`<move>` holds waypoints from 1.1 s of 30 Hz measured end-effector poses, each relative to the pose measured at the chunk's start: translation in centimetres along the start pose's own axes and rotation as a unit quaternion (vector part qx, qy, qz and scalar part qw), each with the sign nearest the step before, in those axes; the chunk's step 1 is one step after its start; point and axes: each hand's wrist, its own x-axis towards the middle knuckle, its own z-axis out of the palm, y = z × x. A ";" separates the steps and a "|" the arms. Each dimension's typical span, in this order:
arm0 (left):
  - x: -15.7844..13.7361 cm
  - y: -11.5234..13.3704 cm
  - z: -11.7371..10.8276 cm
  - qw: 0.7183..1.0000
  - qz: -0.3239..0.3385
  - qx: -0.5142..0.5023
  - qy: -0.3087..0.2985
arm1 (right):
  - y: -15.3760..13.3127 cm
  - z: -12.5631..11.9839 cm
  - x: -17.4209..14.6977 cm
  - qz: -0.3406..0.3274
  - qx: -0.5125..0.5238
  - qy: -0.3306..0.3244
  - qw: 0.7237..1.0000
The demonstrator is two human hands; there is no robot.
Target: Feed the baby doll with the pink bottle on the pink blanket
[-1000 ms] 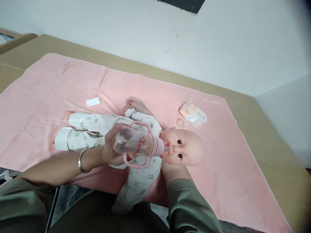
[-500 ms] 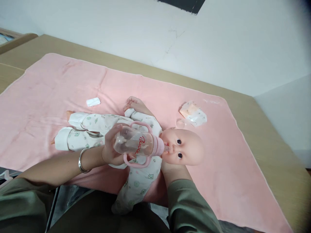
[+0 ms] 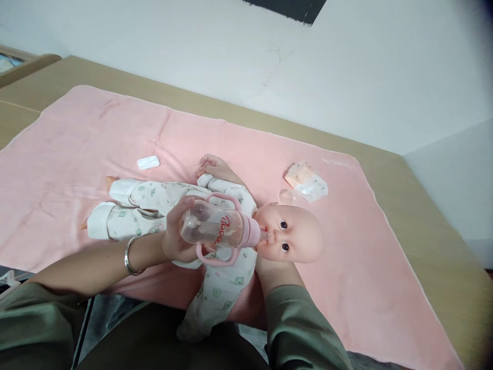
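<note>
The head-worn camera looks forward and down.

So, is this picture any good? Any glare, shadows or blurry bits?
Head view: the light looks soft and fairly even; pale glints show on the plastic wrapper; the pink blanket darkens near the lap; the bottle's red lettering is crisp; the right-hand tabletop blurs; the top-right corner is dark.

Pink-handled bottle (image 3: 215, 224) — touching face-up doll (image 3: 302, 234)

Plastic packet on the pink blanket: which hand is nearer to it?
Right. The right hand is left of the packet, by the doll's far sleeve. The left hand, holding the bottle, is farther left and closer to the person's body.
</note>
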 end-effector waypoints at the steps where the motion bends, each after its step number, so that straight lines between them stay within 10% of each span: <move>1: 0.1 0.0 0.0 1.000 0.020 0.009 -0.001 | -0.4 0.2 -0.1 -0.005 0.005 0.022 1.000; 9: -0.1 -0.4 0.2 0.999 0.043 0.007 0.011 | -4.7 0.5 -2.7 0.000 0.024 0.096 0.995; 18: -0.1 -0.2 0.2 0.999 0.029 0.001 0.013 | -2.6 -0.1 -3.3 0.047 0.034 0.075 0.995; 33: -0.4 -0.8 0.3 0.998 0.051 -0.014 0.026 | 4.8 -4.6 8.8 0.058 0.029 0.028 0.997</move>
